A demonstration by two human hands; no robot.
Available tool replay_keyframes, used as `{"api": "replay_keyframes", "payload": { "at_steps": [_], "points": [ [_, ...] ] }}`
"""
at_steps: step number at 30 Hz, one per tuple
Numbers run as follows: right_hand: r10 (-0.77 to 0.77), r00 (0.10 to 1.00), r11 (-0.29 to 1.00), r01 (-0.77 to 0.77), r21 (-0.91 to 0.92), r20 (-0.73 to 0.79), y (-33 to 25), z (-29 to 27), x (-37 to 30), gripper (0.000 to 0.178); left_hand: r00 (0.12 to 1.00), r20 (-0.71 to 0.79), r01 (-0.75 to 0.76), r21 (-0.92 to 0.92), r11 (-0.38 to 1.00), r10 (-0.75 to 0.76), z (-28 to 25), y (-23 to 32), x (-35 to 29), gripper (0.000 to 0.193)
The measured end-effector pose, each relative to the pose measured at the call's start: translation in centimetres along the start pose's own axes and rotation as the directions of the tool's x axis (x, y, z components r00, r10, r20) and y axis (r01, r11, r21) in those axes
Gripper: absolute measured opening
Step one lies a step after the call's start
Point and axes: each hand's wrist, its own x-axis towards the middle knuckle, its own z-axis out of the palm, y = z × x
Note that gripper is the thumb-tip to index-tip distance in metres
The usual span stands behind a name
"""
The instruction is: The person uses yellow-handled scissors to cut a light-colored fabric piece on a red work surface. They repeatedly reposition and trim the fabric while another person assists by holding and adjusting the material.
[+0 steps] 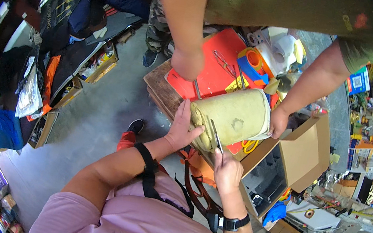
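A pale yellow foam cushion lies across a red board on the work table, its near-left end ragged and layered. My left hand rests against that end, thumb and fingers stretched apart. Closed around the handle of a thin-bladed knife, my right hand holds the blade along the cushion's near edge. Across from me, a co-worker's hand grips the cushion's right end. The co-worker's other hand is above the red board, at a slim metal tool.
Yellow-handled scissors lie beside the cushion. An open cardboard box stands at the right. Tape rolls sit on the far side of the table. Bags and boxes line the left, with a cluttered bench at the right.
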Motion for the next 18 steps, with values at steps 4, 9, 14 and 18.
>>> {"api": "replay_keyframes", "payload": {
  "at_steps": [4, 9, 14, 18],
  "points": [
    [-0.002, 0.990, 0.980, 0.030, -0.197, 0.138, -1.3, 0.1, 3.4, 0.045, 1.000, -0.007, 0.016, -0.048, 0.999, -0.017, 0.1, 0.0, -0.6, 0.099],
    [-0.022, 0.975, 0.975, 0.070, -0.212, 0.222, -2.3, -0.7, 4.6, 0.044, 0.995, 0.043, 0.095, -0.049, 0.994, -0.093, -0.5, 1.1, -0.9, 0.104],
    [-0.069, 0.948, 0.977, 0.127, -0.170, 0.311, -2.3, -1.0, 4.4, 0.032, 0.989, 0.059, 0.137, -0.033, 0.990, -0.135, -0.8, 1.8, -1.2, 0.106],
    [-0.109, 0.929, 0.957, 0.194, -0.214, 0.355, -4.0, -1.1, 4.7, 0.025, 0.992, 0.054, 0.116, -0.044, 0.992, -0.114, -0.6, 1.7, -1.2, 0.109]
  ]
}}
